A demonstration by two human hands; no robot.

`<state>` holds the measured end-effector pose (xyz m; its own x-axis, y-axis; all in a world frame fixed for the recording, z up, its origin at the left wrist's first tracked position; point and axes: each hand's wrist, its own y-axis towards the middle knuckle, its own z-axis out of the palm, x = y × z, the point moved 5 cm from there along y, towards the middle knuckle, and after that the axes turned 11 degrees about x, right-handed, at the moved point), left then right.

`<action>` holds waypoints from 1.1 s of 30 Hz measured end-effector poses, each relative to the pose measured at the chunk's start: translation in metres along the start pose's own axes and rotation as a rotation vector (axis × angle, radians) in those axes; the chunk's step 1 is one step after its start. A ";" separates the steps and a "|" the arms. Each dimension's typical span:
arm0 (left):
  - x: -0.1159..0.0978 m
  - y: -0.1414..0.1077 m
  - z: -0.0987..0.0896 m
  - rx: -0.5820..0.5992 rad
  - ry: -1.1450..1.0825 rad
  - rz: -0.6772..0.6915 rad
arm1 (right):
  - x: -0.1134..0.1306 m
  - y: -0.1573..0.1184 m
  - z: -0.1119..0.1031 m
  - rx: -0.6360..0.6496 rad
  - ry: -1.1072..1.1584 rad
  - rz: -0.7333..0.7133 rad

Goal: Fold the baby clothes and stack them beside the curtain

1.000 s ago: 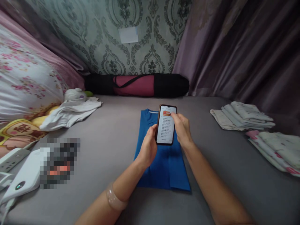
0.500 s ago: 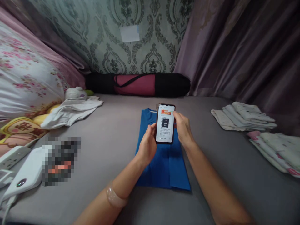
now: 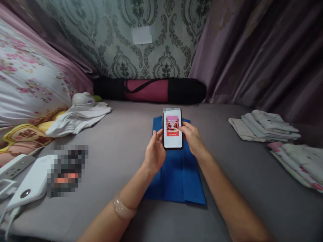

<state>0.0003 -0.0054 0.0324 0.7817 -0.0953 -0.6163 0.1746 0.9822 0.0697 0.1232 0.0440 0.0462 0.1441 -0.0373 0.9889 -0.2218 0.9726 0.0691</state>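
A smartphone (image 3: 173,141) is held upright above the bed, its screen lit with a red and pink picture on white. My left hand (image 3: 155,151) grips its left edge, the fingers partly hidden behind it. On the right edge, my right hand (image 3: 193,139) has its fingers curled round the phone, with the thumb over the screen. Beneath both hands lies a folded blue garment (image 3: 174,181), flat on the grey bed sheet (image 3: 113,161); the phone and hands cover part of it.
Folded patterned cloths (image 3: 267,126) lie in a stack at the right, with another folded pile (image 3: 300,164) nearer. At left are a white power bank (image 3: 31,183), a power strip (image 3: 17,166) and a crumpled white cloth (image 3: 80,117). A long black and maroon bag (image 3: 147,90) lies along the wall.
The phone has moved slightly left and up. Its screen went from a text page with a dark loading box to a red picture. My right thumb has come over the screen.
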 end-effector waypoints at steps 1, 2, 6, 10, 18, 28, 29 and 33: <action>-0.001 0.000 -0.001 -0.003 0.003 0.004 | 0.001 0.000 0.002 0.014 -0.010 -0.012; -0.001 0.001 -0.002 -0.006 0.007 0.006 | 0.002 -0.001 0.004 0.030 -0.023 -0.031; -0.003 0.001 -0.003 -0.009 0.016 0.011 | 0.006 -0.002 0.010 0.100 -0.058 -0.081; -0.004 0.001 -0.003 -0.004 0.009 0.018 | 0.008 -0.002 0.011 0.156 -0.049 -0.081; -0.008 0.002 -0.004 -0.021 0.000 0.025 | 0.012 -0.005 0.015 0.244 -0.091 -0.045; -0.009 0.003 -0.003 0.000 -0.005 0.028 | 0.010 -0.005 0.015 0.244 -0.116 -0.033; -0.010 0.003 -0.003 0.004 -0.005 0.029 | 0.010 -0.005 0.015 0.246 -0.119 -0.033; -0.010 0.003 -0.003 0.000 0.010 0.026 | 0.008 -0.005 0.015 0.281 -0.126 -0.050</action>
<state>-0.0091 -0.0014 0.0367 0.7800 -0.0683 -0.6221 0.1547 0.9842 0.0859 0.1111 0.0353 0.0561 0.0445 -0.1291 0.9906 -0.4779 0.8680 0.1346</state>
